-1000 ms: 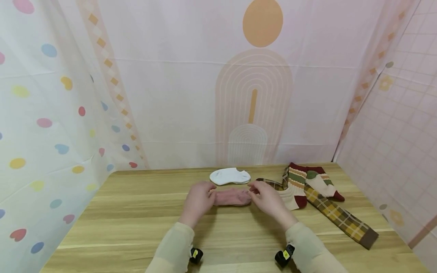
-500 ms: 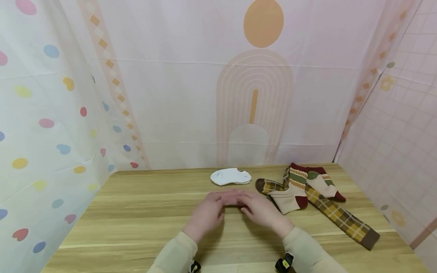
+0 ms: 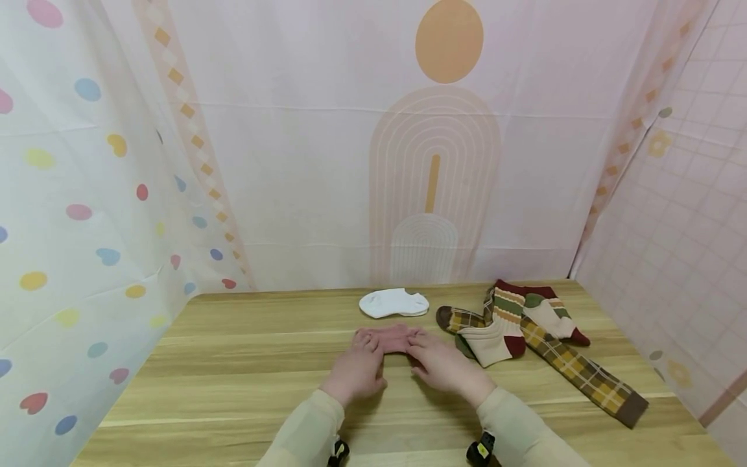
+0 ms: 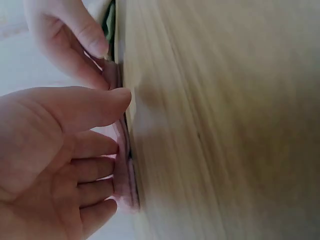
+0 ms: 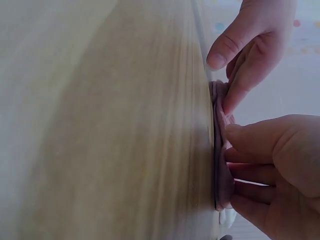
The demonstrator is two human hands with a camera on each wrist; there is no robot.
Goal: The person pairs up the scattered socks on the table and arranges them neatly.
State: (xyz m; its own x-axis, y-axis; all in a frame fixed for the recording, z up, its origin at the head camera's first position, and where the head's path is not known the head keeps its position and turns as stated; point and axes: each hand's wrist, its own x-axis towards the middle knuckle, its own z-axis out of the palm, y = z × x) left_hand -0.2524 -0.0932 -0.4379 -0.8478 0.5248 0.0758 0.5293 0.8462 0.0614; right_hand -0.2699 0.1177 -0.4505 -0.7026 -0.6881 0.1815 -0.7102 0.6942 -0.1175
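On the bench (image 3: 233, 376), just nearer than the white low-cut sock (image 3: 392, 303) and apart from it: one pink sock (image 3: 393, 338), flat, with layers visible along its edge in the right wrist view. Set between the left hand (image 3: 357, 370) and the right hand (image 3: 441, 364), covered in part toward both ends, bare across the middle. Turned sideways along its long axis, roughly parallel to the white low-cut sock; toe direction impossible to tell, with both ends partly under fingers (image 4: 96, 192).

Both hands palm down, fingers extended and loosely apart, resting on the fabric rather than curled round it. Left thumb clear of the fabric; exact contact of the right thumb hard to tell.

Right of the white low-cut sock: striped cream socks (image 3: 495, 344) with burgundy toes, lying over plaid socks (image 3: 578, 373), brown and yellow, stretched at a slant toward the near right. Directly behind the white low-cut sock, past the far edge: a pale patterned curtain (image 3: 303, 194).
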